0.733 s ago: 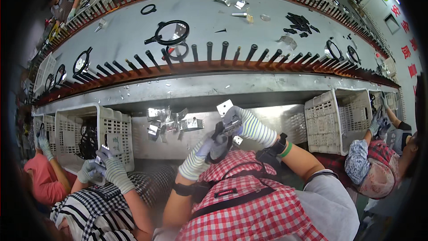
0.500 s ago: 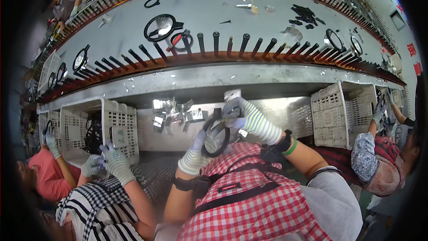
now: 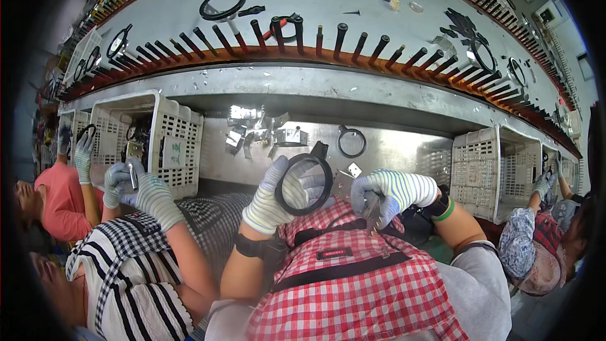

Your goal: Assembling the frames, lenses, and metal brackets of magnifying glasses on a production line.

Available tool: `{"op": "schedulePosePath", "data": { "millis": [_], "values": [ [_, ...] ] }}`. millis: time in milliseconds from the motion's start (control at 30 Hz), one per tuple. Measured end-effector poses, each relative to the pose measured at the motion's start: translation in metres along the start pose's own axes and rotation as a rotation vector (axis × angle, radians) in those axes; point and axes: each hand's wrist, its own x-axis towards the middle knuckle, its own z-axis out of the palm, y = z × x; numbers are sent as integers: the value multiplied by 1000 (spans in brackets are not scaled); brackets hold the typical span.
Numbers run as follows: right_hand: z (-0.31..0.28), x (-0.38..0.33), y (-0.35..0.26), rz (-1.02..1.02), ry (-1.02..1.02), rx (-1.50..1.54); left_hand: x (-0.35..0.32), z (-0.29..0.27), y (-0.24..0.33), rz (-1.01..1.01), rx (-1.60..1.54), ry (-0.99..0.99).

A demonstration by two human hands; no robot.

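My left hand [image 3: 268,202], in a white glove with coloured stripes, grips a black ring-shaped frame [image 3: 320,150] with a short stub; gloved fingers show through its opening. To its right my right hand [image 3: 401,191], gloved alike, is closed around thin shiny metal pieces [image 3: 374,208], partly hidden by its fingers. A flat metal plate [image 3: 343,183] and a small plate with holes [image 3: 355,169] are beside that hand. Beyond my hands, a second black ring [image 3: 363,144] lies on the metal work surface [image 3: 404,151]. Bent metal pieces [image 3: 290,136] are heaped to its left.
White plastic crates stand left [image 3: 180,151] and right [image 3: 473,170]. A rack of upright dark handles [image 3: 341,41] runs along the grey table [image 3: 290,0], which carries more black rings [image 3: 224,3]. At left, a co-worker's gloved hands [image 3: 148,196] hold a metal part [image 3: 132,175].
My hands have moved apart, the right one rightward and down from the ring. A black ring now lies on the metal surface beyond them. The whole view has shifted a little.
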Motion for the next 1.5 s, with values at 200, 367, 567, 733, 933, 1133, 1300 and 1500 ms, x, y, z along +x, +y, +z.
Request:
{"op": "schedulePosePath", "data": {
  "millis": [200, 367, 567, 733, 933, 1133, 1300, 1500],
  "values": [
    [4, 11, 1, 75, -120, 52, -9, -18, -8, -55, -46, -39],
    [0, 18, 8, 234, -92, 160, -14, -9, -8, -5, 77, 58],
    [18, 27, -15, 98, 178, -106, -1, -14, -20, -7, 168, 179],
    [10, 46, -13, 274, 232, -298, 16, -24, -32, -40, 125, 279],
    [2, 54, -23, 301, 213, -270, 26, -4, -37, 90, 257, 319],
    [-5, 49, -24, 303, 196, -203, 31, 15, -40, 78, 209, 391],
    [-7, 49, -25, 265, 154, -264, 27, 24, -42, 104, 345, 365],
    [2, 37, -15, 71, 287, -216, 34, -3, -53, 246, 589, 386]
  ]
}}
